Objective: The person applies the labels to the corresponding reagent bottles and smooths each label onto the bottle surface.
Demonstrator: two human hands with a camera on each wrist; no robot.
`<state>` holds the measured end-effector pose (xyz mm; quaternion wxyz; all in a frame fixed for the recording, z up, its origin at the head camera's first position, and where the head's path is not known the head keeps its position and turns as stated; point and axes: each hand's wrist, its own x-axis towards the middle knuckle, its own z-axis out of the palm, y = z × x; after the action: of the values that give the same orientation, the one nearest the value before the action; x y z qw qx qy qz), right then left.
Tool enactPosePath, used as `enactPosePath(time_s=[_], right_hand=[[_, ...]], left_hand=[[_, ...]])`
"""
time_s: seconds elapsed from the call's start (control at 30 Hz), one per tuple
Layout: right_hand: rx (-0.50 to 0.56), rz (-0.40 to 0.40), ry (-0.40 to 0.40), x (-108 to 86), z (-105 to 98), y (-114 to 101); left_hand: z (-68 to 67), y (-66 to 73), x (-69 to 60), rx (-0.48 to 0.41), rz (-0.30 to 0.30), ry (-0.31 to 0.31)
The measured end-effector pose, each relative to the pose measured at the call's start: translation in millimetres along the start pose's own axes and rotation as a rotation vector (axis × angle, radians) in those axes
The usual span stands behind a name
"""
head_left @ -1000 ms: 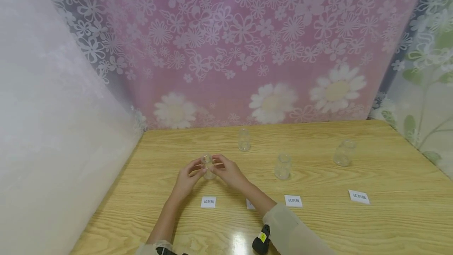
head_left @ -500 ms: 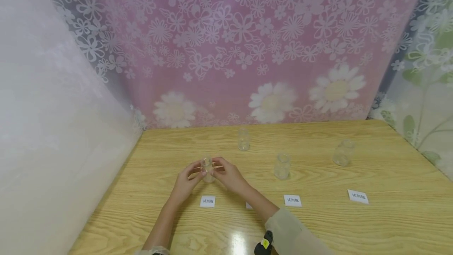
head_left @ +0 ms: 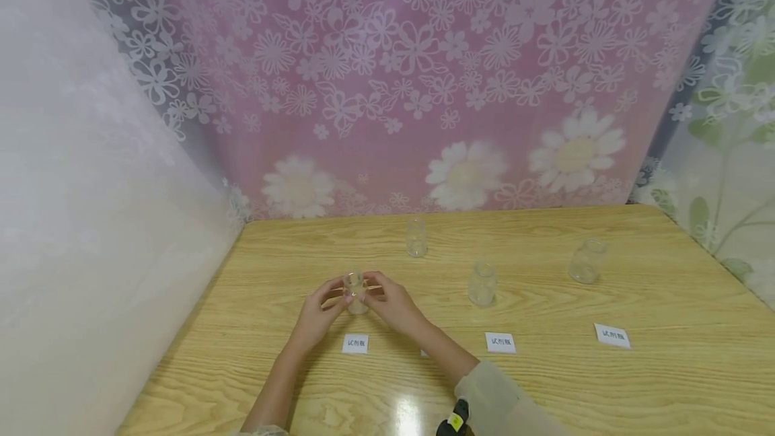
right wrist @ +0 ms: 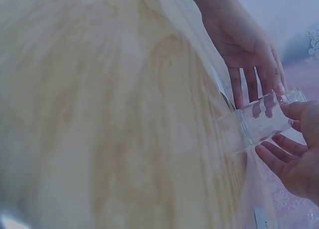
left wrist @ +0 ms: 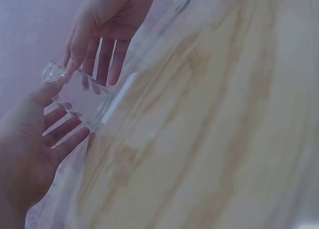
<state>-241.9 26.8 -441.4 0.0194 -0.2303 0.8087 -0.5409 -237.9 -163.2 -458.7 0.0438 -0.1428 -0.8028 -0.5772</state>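
A clear glass reagent bottle point(head_left: 358, 305) stands upright between both hands, just behind a white label card point(head_left: 355, 344). My left hand point(head_left: 317, 315) grips it from the left, thumb on the near side near the neck and fingers round the far side. From the right, my right hand point(head_left: 395, 305) holds the same bottle in a matching way. In the left wrist view the bottle's base point(left wrist: 99, 114) appears at the tabletop; whether it touches is hard to tell. The right wrist view shows both thumbs near the bottle's point(right wrist: 266, 118) neck.
Three more glass bottles stand on the wooden table point(head_left: 545, 382): one at the back point(head_left: 416, 239), one right of centre point(head_left: 482, 286), one far right point(head_left: 587, 262). Further label cards lie nearer the front, one mostly hidden by the right forearm. Floral curtains surround the table.
Both hands have brought the bottle slightly toward the front, closer to the left label card, mostly in the first half second. The other bottles and cards stay put.
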Motion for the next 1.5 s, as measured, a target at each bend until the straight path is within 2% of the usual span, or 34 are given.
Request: enactPosePath(time_s=[0.17,0.3,0.4,0.47,0.53,0.63,0.7,0.77,0.83,0.93,1.2,1.5], right_hand=[[0.014,-0.029,0.024,-5.1,1,0],[0.024,-0.043,0.095,-13.7,2,-3],[-0.006,-0.038,0.120,-22.2,5,-4],[-0.060,-0.033,0.106,-27.5,7,-4],[-0.142,-0.038,0.072,-32.0,10,-3],[-0.275,-0.069,0.027,-36.6,14,0],[-0.348,-0.114,0.002,-39.5,15,2],[-0.410,-0.166,-0.018,-41.7,16,5],[-0.453,-0.207,-0.037,-43.3,16,7],[-0.504,-0.240,-0.055,-43.3,16,9],[-0.541,-0.233,-0.087,-42.4,14,7],[-0.535,-0.242,-0.060,-42.9,14,9]], left_hand=[[-5.8,1.1,-5.0,-0.029,-0.021,-0.018],[-11.6,17.3,-15.3,-0.025,-0.022,0.004],[-13.3,29.8,-23.0,0.044,-0.029,0.007],[-13.8,23.9,-25.9,0.099,-0.026,-0.025],[-13.4,21.6,-29.1,0.151,-0.023,-0.083],[-13.9,6.8,-31.6,0.222,0.013,-0.179],[-14.1,5.7,-33.7,0.273,0.036,-0.222],[-14.6,-2.9,-33.9,0.327,0.078,-0.244],[-14.5,-4.9,-34.4,0.375,0.110,-0.254],[-14.1,-6.1,-34.8,0.401,0.122,-0.264],[-13.5,-5.6,-35.2,0.431,0.114,-0.257],[-10.4,-5.5,-33.7,0.446,0.120,-0.226]])
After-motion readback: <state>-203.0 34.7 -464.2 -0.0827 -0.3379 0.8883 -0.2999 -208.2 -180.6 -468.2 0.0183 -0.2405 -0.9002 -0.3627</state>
